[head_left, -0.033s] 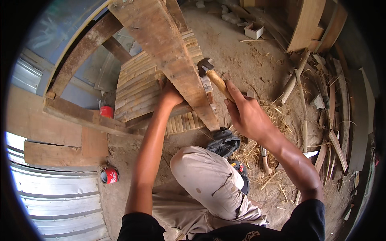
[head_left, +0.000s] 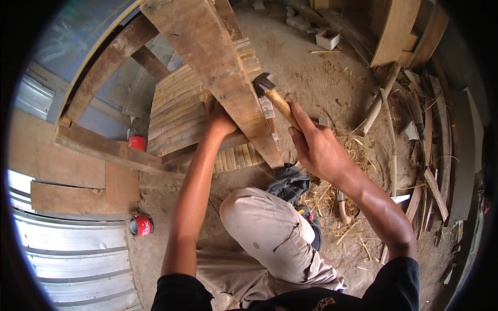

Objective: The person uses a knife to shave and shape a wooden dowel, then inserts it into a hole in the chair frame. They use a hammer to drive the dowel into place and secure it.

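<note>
At the far left of the frame lies corrugated metal sheet (head_left: 72,259), with a red can (head_left: 140,226) on the dirt at its edge and a second red can (head_left: 137,143) higher up, tucked under a horizontal plank (head_left: 104,147).

Moving toward the middle, a panel of bamboo slats (head_left: 179,111) leans behind a wide wooden board (head_left: 218,67) that runs diagonally from the top centre down toward the middle of the frame. My left hand (head_left: 220,123) is pressed up against the underside of that board where it crosses the slats; the fingers are hidden behind the wood, so I cannot tell how they are set, only that the hand is bracing there. My bent knee (head_left: 259,228) fills the lower centre.

Just right of the board, my right hand (head_left: 316,147) is wrapped firmly round the wooden handle of a hammer (head_left: 275,98), its dark head sitting close beside the board's right edge in the upper middle.

I judge this as the nailing step: board steadied, hammer poised at its edge. The next blow calls for a square strike, the left hand clear of the head.

At the right, straw (head_left: 358,155) and scrap wood strips (head_left: 425,155) litter the ground.
</note>
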`<state>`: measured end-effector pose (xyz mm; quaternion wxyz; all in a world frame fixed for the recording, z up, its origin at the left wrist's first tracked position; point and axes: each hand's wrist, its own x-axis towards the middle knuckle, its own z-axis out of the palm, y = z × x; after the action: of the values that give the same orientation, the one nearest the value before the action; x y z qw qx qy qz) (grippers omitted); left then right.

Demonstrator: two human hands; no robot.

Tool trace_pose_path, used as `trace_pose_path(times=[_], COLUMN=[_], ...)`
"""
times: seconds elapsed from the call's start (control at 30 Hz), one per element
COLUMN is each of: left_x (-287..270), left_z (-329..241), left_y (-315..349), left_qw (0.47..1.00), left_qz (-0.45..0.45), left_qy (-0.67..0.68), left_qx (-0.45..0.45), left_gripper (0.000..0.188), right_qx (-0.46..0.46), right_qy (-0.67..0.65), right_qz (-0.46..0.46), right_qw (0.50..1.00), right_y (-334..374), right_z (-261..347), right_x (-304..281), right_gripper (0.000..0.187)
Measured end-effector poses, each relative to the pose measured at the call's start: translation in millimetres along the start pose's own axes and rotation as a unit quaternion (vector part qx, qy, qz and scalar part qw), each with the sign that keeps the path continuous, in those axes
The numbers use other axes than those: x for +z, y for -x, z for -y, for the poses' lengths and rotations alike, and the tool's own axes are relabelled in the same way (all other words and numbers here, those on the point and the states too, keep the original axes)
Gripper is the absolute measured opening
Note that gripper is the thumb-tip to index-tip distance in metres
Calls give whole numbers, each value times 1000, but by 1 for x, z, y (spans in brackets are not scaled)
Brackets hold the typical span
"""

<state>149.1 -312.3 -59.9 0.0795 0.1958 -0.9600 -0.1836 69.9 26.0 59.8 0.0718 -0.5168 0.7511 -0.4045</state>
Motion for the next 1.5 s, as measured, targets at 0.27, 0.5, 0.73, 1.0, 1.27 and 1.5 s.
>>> trace_pose_path(times=[0.27,0.5,0.73,1.0,1.27,1.5], left_x=[-13,-6,-4,-18,-21,-5], left_z=[-19,-14,-12,-35,-66,-72], left_y=[-2,-5,-8,3,48,107], left_qw=[999,1000,999,998,975,966], left_qz=[8,-18,-5,-1,-185,-201], left_qy=[-33,-10,-35,-53,-95,-159], left_qx=[-23,-5,-19,-39,-79,40], left_gripper=[79,83,85,77,47,53], right_qx=[-26,-15,10,21,67,63], right_qy=[-13,24,45,45,-22,-55], right_qz=[-5,12,41,27,-49,-57], right_qw=[1000,1000,998,998,996,995], right_y=[-13,-14,-10,-8,12,18], right_z=[-6,-10,-13,-13,-12,-4], right_x=[-4,-3,-2,2,20,29], right_gripper=[51,49,48,45,44,42])
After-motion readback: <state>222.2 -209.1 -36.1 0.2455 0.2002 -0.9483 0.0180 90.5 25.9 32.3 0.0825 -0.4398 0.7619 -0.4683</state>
